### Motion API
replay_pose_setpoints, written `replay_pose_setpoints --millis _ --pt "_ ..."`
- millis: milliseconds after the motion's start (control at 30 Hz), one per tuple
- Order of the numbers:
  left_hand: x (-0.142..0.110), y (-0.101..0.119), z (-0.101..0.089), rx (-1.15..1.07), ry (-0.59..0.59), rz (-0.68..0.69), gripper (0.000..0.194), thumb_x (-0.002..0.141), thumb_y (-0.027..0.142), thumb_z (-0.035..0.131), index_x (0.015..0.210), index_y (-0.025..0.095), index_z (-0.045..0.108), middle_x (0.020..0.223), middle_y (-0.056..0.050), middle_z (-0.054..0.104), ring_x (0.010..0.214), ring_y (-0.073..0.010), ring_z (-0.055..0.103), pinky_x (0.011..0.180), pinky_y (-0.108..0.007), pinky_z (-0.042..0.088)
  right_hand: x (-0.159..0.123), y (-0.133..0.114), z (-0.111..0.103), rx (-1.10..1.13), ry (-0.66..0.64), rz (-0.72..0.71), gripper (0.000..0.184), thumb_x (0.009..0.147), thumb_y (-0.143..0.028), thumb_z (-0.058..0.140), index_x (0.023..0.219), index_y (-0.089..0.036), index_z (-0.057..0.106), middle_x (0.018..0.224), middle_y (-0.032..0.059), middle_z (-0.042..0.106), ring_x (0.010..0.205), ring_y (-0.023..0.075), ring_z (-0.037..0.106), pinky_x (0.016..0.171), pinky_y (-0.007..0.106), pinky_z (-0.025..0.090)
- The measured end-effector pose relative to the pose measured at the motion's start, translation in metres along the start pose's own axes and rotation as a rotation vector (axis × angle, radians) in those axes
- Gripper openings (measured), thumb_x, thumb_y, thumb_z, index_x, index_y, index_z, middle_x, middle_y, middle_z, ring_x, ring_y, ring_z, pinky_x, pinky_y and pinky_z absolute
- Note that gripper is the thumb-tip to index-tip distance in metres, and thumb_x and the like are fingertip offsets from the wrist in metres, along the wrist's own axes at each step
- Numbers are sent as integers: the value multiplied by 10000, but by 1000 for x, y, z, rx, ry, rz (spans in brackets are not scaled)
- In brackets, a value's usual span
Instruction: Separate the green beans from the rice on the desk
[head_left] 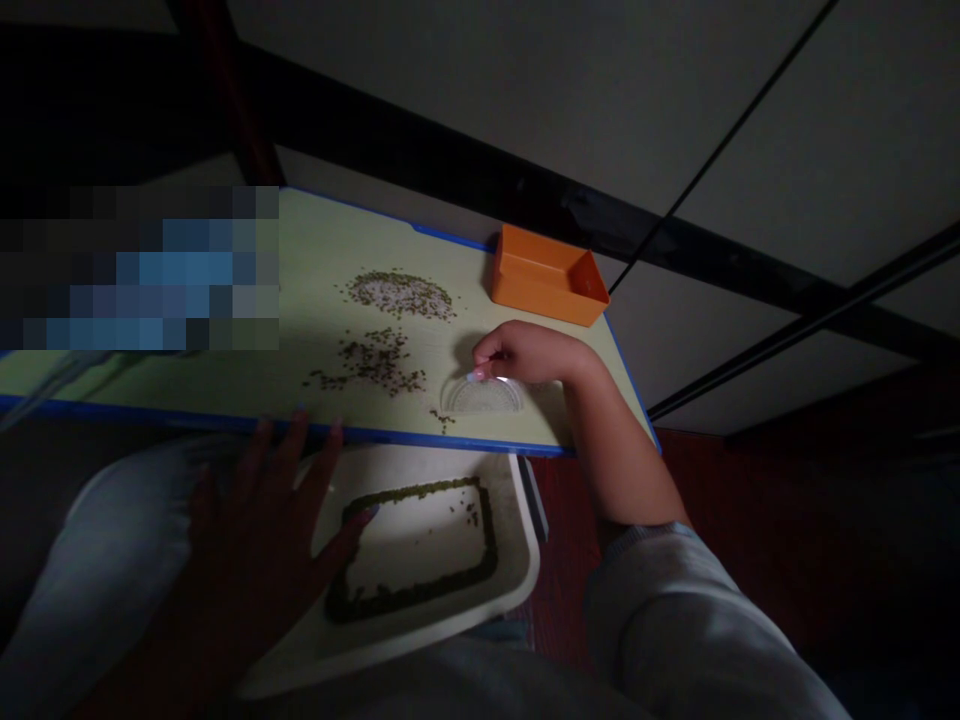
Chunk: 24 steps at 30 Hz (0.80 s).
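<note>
My right hand is closed in a pinch on the curved top edge of a clear semicircular protractor, which lies on the pale yellow tabletop. Left of the protractor are two scattered patches of small seeds or beans: a larger mixed light and dark patch farther back and a darker patch nearer. A few loose grains lie by the protractor's left corner. My left hand, in shadow, has its fingers spread over the left side of a white basin, fingertips near the table's blue edge.
Around the basin's floor runs a band of dark green grains. An open orange box stands at the table's back right corner. Pale panels with dark trim rise behind the table. A blurred-out area covers the left side.
</note>
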<state>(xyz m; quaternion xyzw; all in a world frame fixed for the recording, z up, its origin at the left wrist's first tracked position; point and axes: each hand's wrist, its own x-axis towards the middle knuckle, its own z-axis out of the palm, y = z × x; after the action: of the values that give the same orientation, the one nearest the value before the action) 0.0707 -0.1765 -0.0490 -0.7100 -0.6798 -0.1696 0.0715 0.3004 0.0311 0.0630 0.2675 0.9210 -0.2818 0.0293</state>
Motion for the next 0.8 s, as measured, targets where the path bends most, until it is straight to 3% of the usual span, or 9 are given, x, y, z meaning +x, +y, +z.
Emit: replay_pose_setpoints --millis 233,600,800 --pt "1 0 -1 6 -1 1 674 890 506 239 1433 115 324 1522 -236 291 1442 -393 159 1072 -692 189 -3 4 -2 -7 -47 21 236 821 -280 537 630 -142 541 563 -60 401 571 76 349 575 222 246" --pt "1 -1 1 1 27 4 669 889 501 273 1465 162 260 1523 -221 303 1442 -387 170 1062 -701 204 -2 6 -3 -11 -48 32 239 817 -274 523 614 -147 523 563 -59 398 559 71 336 569 222 236" --pt "5 2 -4 -34 -1 -25 664 878 497 257 1407 118 387 1495 -243 349 1420 -410 226 1052 -704 223 -1 4 -1 -34 -11 17 276 833 -322 516 625 -142 541 567 -56 410 560 72 327 574 229 235"
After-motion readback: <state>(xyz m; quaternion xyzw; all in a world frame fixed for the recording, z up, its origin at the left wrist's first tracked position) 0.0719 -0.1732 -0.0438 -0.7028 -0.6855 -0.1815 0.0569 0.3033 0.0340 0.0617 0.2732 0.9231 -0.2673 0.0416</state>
